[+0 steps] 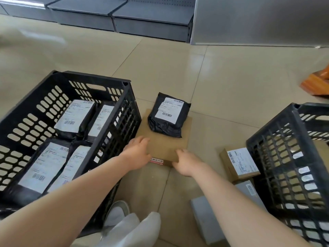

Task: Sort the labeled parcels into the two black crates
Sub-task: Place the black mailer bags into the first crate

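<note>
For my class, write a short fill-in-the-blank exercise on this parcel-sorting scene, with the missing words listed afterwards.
1. The black bag parcel lies on top of the flat ____ box.
2. The left hand and the right hand both hold the near edge of that ____.
3. The left crate holds ____ black parcels with white labels.
4. A small labelled box stands on the floor beside the ____ crate.

Missing words: cardboard; box; four; right

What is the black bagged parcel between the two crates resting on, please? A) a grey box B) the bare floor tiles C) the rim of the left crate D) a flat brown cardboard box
D: the black bagged parcel lies on the flat brown cardboard box, whose near edge the left hand and right hand grip.
</note>
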`<state>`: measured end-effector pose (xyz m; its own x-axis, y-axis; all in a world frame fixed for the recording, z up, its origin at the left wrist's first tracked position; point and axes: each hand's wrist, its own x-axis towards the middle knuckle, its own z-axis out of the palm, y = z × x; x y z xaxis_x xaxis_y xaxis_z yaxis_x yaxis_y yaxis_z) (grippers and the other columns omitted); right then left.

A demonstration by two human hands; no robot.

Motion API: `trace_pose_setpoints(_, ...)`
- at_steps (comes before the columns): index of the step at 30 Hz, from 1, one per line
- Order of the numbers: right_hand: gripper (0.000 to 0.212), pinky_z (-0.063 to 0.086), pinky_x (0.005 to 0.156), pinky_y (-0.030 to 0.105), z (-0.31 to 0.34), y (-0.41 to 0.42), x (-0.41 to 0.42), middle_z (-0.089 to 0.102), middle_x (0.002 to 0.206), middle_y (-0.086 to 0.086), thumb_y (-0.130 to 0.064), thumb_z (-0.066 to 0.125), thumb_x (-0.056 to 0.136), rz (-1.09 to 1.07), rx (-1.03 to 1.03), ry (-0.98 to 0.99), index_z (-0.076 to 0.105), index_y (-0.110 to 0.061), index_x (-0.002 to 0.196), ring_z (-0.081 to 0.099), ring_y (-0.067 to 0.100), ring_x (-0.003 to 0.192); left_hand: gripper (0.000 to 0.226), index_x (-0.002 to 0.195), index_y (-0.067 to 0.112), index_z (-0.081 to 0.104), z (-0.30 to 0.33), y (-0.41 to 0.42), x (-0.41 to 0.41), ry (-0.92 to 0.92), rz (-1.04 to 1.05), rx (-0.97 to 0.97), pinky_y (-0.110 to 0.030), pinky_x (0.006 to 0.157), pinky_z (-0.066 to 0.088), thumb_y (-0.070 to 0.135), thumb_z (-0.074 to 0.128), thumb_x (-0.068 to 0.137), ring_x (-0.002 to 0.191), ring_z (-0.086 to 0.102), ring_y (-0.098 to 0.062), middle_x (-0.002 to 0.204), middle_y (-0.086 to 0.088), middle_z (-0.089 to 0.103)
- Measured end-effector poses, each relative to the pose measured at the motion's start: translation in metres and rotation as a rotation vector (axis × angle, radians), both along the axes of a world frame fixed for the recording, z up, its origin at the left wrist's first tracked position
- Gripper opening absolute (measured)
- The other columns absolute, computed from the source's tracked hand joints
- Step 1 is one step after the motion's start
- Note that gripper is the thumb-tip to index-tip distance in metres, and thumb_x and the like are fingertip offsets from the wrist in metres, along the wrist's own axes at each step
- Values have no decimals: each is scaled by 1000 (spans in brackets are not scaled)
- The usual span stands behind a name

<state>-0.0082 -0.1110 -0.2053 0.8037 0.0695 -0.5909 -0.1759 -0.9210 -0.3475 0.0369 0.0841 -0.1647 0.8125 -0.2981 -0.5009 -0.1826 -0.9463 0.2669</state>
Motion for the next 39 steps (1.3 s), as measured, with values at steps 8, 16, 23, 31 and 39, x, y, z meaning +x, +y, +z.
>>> trace_pose_setpoints(8,74,23,118,43,-37,-8,6,-4,168,1,-25,50,99,72,-89,-56,8,-17,159,6,27,153,75,157,17,14,-29,-16,43,84,24,48,-46,115,30,28,54,94,146,20,-33,162,-10,13)
trace_pose_setpoints(16,74,24,120,44,-43,-19,43,-7,167,2,-26,52,96,-142,65,-96,14,-27,159,-1,29,152,86,156,28,14,-56,-45,86,128,506,-478,-38,106,42,21,59,83,128,49,-27,147,-4,43)
trace_pose_setpoints(23,63,26,119,41,-54,-21,51,7,167,-4,-18,50,96,-68,36,-91,27,-17,155,9,27,151,85,159,27,7,-76,-35,87,206,250,-314,-39,117,30,20,55,88,145,30,-25,162,-1,22)
trace_pose_setpoints(31,52,40,108,36,-54,-8,6,29,159,1,-19,51,96,-25,5,-124,41,-11,146,34,26,140,69,159,18,12,-78,-12,41,130,-127,62,-35,121,19,23,47,99,151,10,-23,166,2,5)
trace_pose_setpoints(39,36,47,76,33,-45,23,-63,67,115,5,-32,48,100,-593,128,-131,39,-18,132,65,30,104,54,151,21,37,-76,25,-42,90,-180,-20,-24,115,26,22,46,98,141,33,-13,155,8,32)
